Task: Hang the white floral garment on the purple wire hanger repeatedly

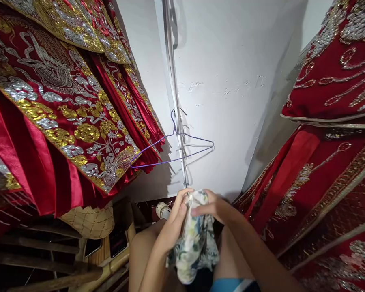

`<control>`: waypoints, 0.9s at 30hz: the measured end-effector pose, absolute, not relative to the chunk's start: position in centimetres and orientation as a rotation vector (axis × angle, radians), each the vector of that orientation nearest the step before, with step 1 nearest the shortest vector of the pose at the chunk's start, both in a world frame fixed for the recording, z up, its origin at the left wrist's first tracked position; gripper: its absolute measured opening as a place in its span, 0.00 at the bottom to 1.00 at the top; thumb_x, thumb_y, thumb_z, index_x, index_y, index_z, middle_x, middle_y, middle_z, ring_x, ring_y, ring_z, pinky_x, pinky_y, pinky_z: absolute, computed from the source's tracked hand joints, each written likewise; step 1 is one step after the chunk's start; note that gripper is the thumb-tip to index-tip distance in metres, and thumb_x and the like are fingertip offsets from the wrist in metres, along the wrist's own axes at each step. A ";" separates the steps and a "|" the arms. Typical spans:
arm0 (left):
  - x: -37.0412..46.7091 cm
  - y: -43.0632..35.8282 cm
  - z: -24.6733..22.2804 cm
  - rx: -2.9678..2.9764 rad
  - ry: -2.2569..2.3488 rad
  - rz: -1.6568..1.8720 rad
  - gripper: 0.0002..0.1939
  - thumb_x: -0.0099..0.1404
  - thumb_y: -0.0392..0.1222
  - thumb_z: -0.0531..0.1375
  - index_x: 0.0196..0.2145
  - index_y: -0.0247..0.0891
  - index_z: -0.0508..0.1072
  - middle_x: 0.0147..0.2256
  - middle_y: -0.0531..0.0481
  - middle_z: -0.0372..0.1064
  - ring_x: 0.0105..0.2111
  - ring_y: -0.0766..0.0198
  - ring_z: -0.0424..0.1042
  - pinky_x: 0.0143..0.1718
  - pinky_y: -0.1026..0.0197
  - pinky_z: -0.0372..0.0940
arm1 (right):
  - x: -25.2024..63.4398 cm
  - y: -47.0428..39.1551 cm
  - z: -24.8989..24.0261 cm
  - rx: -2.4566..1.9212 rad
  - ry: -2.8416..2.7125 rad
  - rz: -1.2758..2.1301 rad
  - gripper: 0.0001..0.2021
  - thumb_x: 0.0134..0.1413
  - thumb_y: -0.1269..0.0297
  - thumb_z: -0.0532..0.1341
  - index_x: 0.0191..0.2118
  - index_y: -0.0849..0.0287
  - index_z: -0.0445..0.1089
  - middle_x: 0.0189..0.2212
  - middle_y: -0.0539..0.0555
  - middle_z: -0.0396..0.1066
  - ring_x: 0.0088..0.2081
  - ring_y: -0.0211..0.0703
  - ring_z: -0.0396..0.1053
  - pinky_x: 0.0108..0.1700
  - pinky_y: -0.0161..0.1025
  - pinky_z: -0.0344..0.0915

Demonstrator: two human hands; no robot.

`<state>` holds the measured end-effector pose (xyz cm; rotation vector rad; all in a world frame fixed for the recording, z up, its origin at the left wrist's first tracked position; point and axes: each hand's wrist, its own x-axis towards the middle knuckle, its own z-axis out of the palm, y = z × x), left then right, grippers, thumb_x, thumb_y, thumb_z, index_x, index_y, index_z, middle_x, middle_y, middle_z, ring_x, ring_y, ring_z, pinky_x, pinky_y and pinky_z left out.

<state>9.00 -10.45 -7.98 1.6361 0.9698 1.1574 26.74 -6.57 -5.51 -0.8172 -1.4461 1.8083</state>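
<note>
Between my two hands is a patterned cloth garment (191, 239), pale with green, blue and yellow patches, hanging in folds over my lap. My left hand (179, 211) pinches its upper left edge, fingers closed on the fabric. From the other side my right hand (213, 207) grips the top right of it, the thumb laid across the front. What kind of garment it is cannot be made out. Above and beyond both hands, a purple wire hanger (172, 160) hangs bare on a thin metal stand (175, 81), apart from the cloth.
Red embroidered costumes with gold and silver sequins (88, 132) hang at the left. More red beaded garments (331, 89) hang at the right. Low left is a bamboo seat (109, 267) with a phone (93, 247) and a quilted cream item (93, 221). A white clog (162, 211) shows below.
</note>
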 end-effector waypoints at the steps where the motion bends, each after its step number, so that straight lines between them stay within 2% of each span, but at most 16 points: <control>1: 8.2 -10.1 -8.2 1.668 0.992 1.054 0.24 0.73 0.59 0.47 0.54 0.41 0.69 0.53 0.42 0.68 0.52 0.53 0.66 0.55 0.56 0.59 | 27.0 -5.8 -4.6 -0.884 -1.483 1.724 0.15 0.35 0.65 0.73 0.31 0.61 0.72 0.28 0.51 0.72 0.32 0.44 0.69 0.37 0.39 0.64; 4: 5.7 -9.1 -8.6 1.854 1.140 0.744 0.23 0.69 0.59 0.54 0.38 0.35 0.74 0.36 0.47 0.72 0.37 0.57 0.67 0.42 0.60 0.62 | 27.5 -2.7 -2.0 -0.896 -1.668 1.223 0.05 0.40 0.71 0.65 0.29 0.60 0.72 0.28 0.51 0.73 0.33 0.44 0.70 0.38 0.39 0.65; 5: 4.9 -8.8 -8.6 1.919 1.206 0.680 0.22 0.68 0.59 0.56 0.32 0.35 0.72 0.31 0.49 0.69 0.32 0.60 0.64 0.37 0.62 0.60 | 27.5 -1.5 -1.4 -0.845 -1.698 1.035 0.08 0.41 0.73 0.63 0.32 0.60 0.73 0.31 0.51 0.74 0.35 0.45 0.71 0.40 0.39 0.65; 7: 3.3 -8.4 -8.3 2.007 1.352 0.648 0.22 0.67 0.58 0.56 0.27 0.35 0.67 0.25 0.53 0.62 0.28 0.64 0.58 0.31 0.64 0.55 | 27.0 1.1 -1.0 -0.770 -1.692 0.789 0.19 0.43 0.73 0.61 0.45 0.58 0.74 0.43 0.54 0.76 0.44 0.48 0.72 0.49 0.40 0.65; 9: 2.0 -8.2 -7.6 2.038 1.463 0.676 0.23 0.68 0.58 0.55 0.26 0.36 0.63 0.24 0.55 0.57 0.27 0.65 0.55 0.29 0.64 0.51 | 26.1 3.9 -1.7 -0.797 -1.694 0.765 0.29 0.46 0.71 0.61 0.58 0.57 0.68 0.55 0.56 0.71 0.53 0.50 0.69 0.57 0.42 0.62; 11: 1.2 -8.4 -6.9 2.032 1.505 0.714 0.22 0.69 0.57 0.54 0.26 0.37 0.61 0.24 0.55 0.55 0.27 0.66 0.54 0.29 0.65 0.49 | 24.9 6.3 -2.9 -0.900 -1.717 0.863 0.30 0.49 0.68 0.60 0.61 0.57 0.65 0.57 0.57 0.69 0.55 0.50 0.67 0.60 0.43 0.59; 13: 0.9 -8.7 -6.4 2.003 1.508 0.756 0.22 0.70 0.56 0.53 0.26 0.37 0.60 0.24 0.55 0.54 0.27 0.65 0.54 0.29 0.65 0.49 | 23.9 7.9 -4.3 -0.970 -1.735 0.938 0.25 0.52 0.66 0.58 0.57 0.59 0.68 0.53 0.58 0.72 0.53 0.49 0.68 0.58 0.44 0.60; 16: 0.8 -9.2 -6.4 1.932 1.464 0.847 0.21 0.69 0.55 0.55 0.26 0.37 0.63 0.25 0.53 0.57 0.29 0.64 0.56 0.30 0.65 0.51 | 23.2 8.4 -5.8 -0.957 -1.760 0.960 0.14 0.53 0.65 0.55 0.44 0.60 0.72 0.41 0.56 0.75 0.44 0.47 0.70 0.51 0.41 0.63; 19: 0.3 -9.4 -7.1 1.817 1.442 0.993 0.19 0.65 0.54 0.60 0.26 0.37 0.67 0.26 0.52 0.60 0.30 0.63 0.59 0.31 0.65 0.54 | 24.0 7.0 -6.3 -0.946 -1.767 0.944 0.08 0.53 0.64 0.55 0.33 0.59 0.69 0.29 0.50 0.71 0.34 0.42 0.66 0.39 0.36 0.62; 23: -0.7 -9.6 -7.7 1.506 1.313 1.089 0.20 0.59 0.56 0.65 0.26 0.35 0.70 0.25 0.52 0.61 0.27 0.64 0.60 0.29 0.66 0.56 | 26.5 4.2 -5.4 -1.004 -1.755 0.820 0.07 0.49 0.65 0.56 0.23 0.58 0.62 0.21 0.46 0.60 0.26 0.38 0.57 0.30 0.33 0.51; 27: -1.2 -10.9 -7.5 1.253 1.103 0.971 0.19 0.56 0.55 0.69 0.29 0.35 0.73 0.25 0.51 0.65 0.25 0.66 0.62 0.27 0.66 0.58 | 29.1 2.3 -3.5 -1.037 -1.721 0.690 0.08 0.44 0.68 0.56 0.19 0.57 0.57 0.18 0.45 0.53 0.24 0.36 0.52 0.27 0.34 0.46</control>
